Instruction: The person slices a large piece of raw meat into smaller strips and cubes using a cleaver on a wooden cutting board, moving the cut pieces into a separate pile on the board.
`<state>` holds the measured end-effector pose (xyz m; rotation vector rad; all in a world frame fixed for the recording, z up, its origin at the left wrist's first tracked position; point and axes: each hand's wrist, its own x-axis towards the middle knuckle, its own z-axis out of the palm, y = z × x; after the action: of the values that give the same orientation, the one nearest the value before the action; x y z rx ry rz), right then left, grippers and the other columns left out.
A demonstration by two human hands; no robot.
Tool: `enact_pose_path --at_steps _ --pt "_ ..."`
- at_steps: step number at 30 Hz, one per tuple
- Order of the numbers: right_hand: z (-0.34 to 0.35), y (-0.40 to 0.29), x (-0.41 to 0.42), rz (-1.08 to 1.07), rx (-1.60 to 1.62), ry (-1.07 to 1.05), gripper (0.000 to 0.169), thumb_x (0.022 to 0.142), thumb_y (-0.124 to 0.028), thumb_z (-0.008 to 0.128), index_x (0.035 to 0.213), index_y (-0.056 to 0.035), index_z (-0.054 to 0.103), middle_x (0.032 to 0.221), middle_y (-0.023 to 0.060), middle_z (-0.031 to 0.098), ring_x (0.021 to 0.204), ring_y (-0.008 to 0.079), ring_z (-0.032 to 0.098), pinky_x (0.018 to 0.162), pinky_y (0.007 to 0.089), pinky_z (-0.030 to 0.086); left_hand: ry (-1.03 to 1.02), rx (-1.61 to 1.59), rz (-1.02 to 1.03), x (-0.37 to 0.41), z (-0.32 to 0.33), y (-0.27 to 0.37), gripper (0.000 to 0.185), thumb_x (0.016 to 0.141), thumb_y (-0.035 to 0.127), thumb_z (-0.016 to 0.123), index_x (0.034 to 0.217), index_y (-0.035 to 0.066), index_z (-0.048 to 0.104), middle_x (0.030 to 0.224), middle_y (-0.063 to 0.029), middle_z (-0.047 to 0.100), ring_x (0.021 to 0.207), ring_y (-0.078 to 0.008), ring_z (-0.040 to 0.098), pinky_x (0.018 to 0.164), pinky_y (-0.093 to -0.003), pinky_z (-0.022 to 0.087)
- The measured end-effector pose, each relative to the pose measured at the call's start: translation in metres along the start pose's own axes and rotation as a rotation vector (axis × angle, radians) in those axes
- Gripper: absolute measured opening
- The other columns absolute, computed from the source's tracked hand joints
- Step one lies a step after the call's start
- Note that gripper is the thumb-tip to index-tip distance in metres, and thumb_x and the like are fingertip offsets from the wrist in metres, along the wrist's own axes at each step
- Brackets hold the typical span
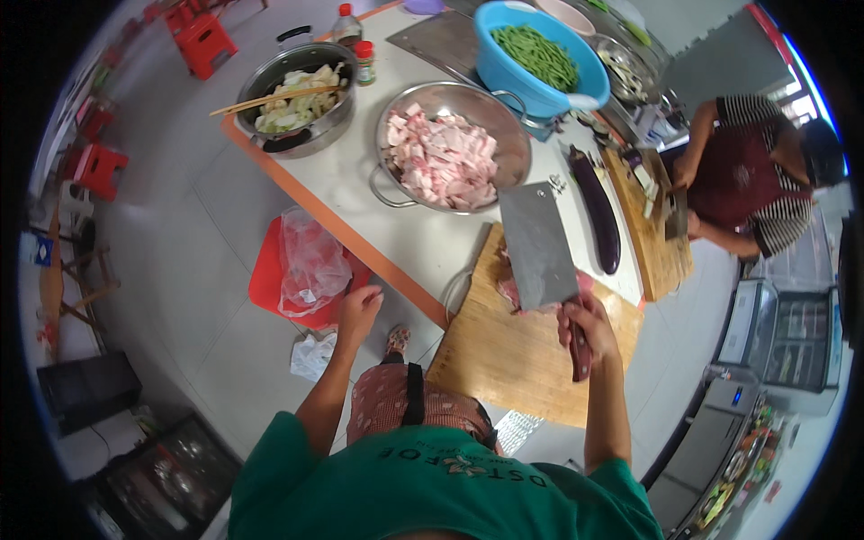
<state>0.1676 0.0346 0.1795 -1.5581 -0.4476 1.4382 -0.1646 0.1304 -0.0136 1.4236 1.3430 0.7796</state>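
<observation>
My right hand (pixel 590 325) grips the wooden handle of a cleaver (pixel 538 246). Its broad blade spans the far part of a wooden cutting board (pixel 533 358) and hides much of the raw meat (pixel 509 294) there. Apart from the table, my left hand (pixel 362 312) hangs with curled fingers and nothing visible in it, beside a red bin (pixel 266 277) with a clear plastic bag (pixel 310 270). Beyond the blade, a steel two-handled pan (pixel 516 152) holds many cut pieces of pale pink raw meat (pixel 442 158).
A whole eggplant (pixel 597 212) lies right of the cleaver. Across the table, a person (pixel 749 169) cuts on another board (pixel 665 270). Behind the meat stand a blue basin (pixel 489 61) of green beans, a pot (pixel 324 135) with chopsticks across it, and two red-capped containers. Red stools (pixel 202 47) stand farther off.
</observation>
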Motion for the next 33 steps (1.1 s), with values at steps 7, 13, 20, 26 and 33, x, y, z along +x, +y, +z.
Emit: enact_pose_path --at_steps 7,13,20,26,33 --pt "-0.062 0.122 -0.139 -0.076 0.315 0.300 0.012 0.075 -0.007 0.053 0.081 -0.0017 0.043 0.058 0.0069 0.046 0.039 0.0155 0.047 0.034 0.0264 0.041 -0.422 0.180 0.364 0.035 0.128 0.101 0.027 0.073 0.010 0.061 0.097 -0.001 0.058 0.089 -0.0140 0.061 0.082 -0.0242 0.060 0.070 -0.0291 0.046" --pt "-0.069 0.195 -0.194 0.015 0.413 0.467 0.015 0.076 -0.007 0.053 0.086 -0.0029 0.044 0.060 0.0062 0.047 0.041 0.0151 0.047 0.035 0.0264 0.041 -0.166 0.260 0.718 0.036 0.221 0.116 0.047 0.059 0.014 0.071 0.098 -0.001 0.048 0.085 -0.0161 0.057 0.085 -0.0344 0.053 0.079 -0.0422 0.040" --pt "-0.075 0.220 -0.199 0.029 0.432 0.485 0.013 0.076 -0.004 0.052 0.087 -0.0007 0.045 0.062 0.0068 0.049 0.042 0.0157 0.049 0.037 0.0273 0.043 -0.169 0.228 0.529 -0.010 0.230 0.130 0.038 0.058 0.005 0.070 0.091 0.006 0.050 0.084 -0.0134 0.057 0.080 -0.0345 0.055 0.065 -0.0384 0.044" --pt "-0.091 0.221 -0.192 -0.019 0.376 0.470 0.013 0.078 -0.003 0.051 0.088 0.0003 0.045 0.060 0.0058 0.049 0.042 0.0146 0.049 0.037 0.0264 0.042 -0.025 0.085 0.619 -0.018 0.196 0.195 0.034 0.061 0.001 0.068 0.092 0.004 0.055 0.084 -0.0101 0.057 0.078 -0.0253 0.058 0.067 -0.0323 0.045" --pt "-0.102 0.221 -0.179 -0.027 0.369 0.449 0.012 0.078 -0.003 0.052 0.086 0.0006 0.045 0.058 0.0057 0.049 0.042 0.0147 0.049 0.037 0.0269 0.042 -0.449 -0.154 0.065 -0.054 0.173 0.171 0.027 0.069 0.002 0.066 0.096 0.002 0.059 0.091 -0.0060 0.062 0.080 -0.0177 0.058 0.069 -0.0277 0.046"
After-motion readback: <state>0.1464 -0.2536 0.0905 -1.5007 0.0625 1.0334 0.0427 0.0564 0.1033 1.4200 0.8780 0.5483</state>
